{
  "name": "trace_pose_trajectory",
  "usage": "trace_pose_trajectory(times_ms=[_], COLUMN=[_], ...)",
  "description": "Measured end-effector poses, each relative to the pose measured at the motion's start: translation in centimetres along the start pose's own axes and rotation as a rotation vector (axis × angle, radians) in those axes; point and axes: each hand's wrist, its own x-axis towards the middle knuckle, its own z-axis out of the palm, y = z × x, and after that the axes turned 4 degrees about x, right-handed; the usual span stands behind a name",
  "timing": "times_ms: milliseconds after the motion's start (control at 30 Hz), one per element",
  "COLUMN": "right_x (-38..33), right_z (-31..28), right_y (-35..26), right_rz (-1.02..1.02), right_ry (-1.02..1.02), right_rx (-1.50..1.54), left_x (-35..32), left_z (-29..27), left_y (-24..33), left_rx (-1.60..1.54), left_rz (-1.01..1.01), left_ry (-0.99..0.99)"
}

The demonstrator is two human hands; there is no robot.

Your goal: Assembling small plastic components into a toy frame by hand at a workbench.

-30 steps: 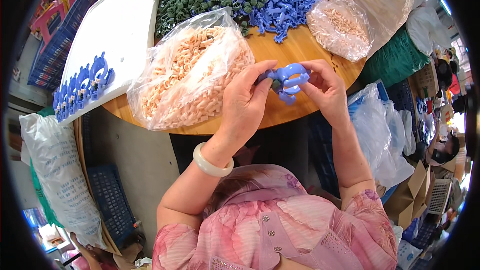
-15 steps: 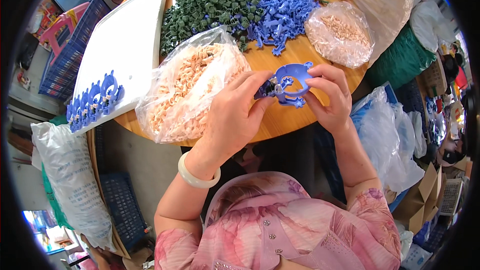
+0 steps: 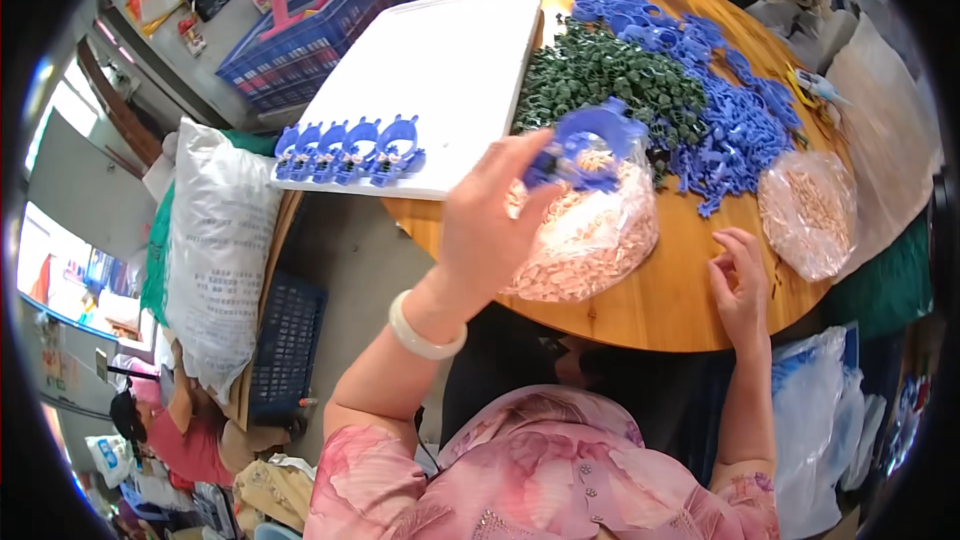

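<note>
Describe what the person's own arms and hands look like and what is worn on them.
Both forearms are bare. The left hand has a smooth, pale, rounded bangle at its wrist. The right hand shows no ring or bracelet. Short sleeves of a pink floral-patterned top cover the upper arms.

Round counter (image 3: 690,310): smooth, varnished wood with a soft sheen. Blue ring-shaped part (image 3: 585,145) in the left hand (image 3: 490,230): moulded plastic, matt. Loose blue pieces (image 3: 730,120) and green pieces (image 3: 600,75): the same matt plastic. Two bags, large (image 3: 590,235) and small (image 3: 810,210): thin, clear, glossy, crinkled film over pale pellets. White tray (image 3: 440,70): smooth, matt board. Bracelet (image 3: 425,335): polished, pale. White sack (image 3: 215,240): woven, dull
</note>
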Motion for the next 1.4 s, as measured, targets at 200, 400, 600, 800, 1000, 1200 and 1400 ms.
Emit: trace_pose_trajectory(times_ms=[200, 400, 600, 800, 1000, 1200, 1400], right_x=[0.5, 0.6, 0.4, 0.3, 0.3, 0.3, 0.3], right_z=[0.0, 0.0, 0.0, 0.2, 0.1, 0.1, 0.2], right_y=[-0.2, -0.2, -0.2, -0.6, -0.6, -1.0, -0.9], right_rz=[0.044, 0.065, 0.041, 0.004, -0.021, -0.035, -0.049], right_ry=[-0.069, -0.076, -0.072, -0.060, -0.060, -0.059, -0.062], right_rx=[0.032, 0.028, 0.002, -0.063, -0.111, -0.153, -0.163], left_x=[-0.7, -2.3, -3.1, -3.4, -3.8, -4.2, -3.8], left_z=[-4.7, -4.8, -4.0, -3.7, -3.9, -4.2, -4.0], left_y=[-6.8, -9.6, -11.1, -11.5, -11.6, -11.6, -11.5], left_rx=[0.307, 0.450, 0.639, 0.740, 0.835, 0.804, 0.780], left_rz=[-0.241, -0.294, -0.173, -0.143, -0.127, -0.167, -0.093], left_ry=[0.174, 0.140, 0.131, 0.128, 0.117, 0.101, 0.130])
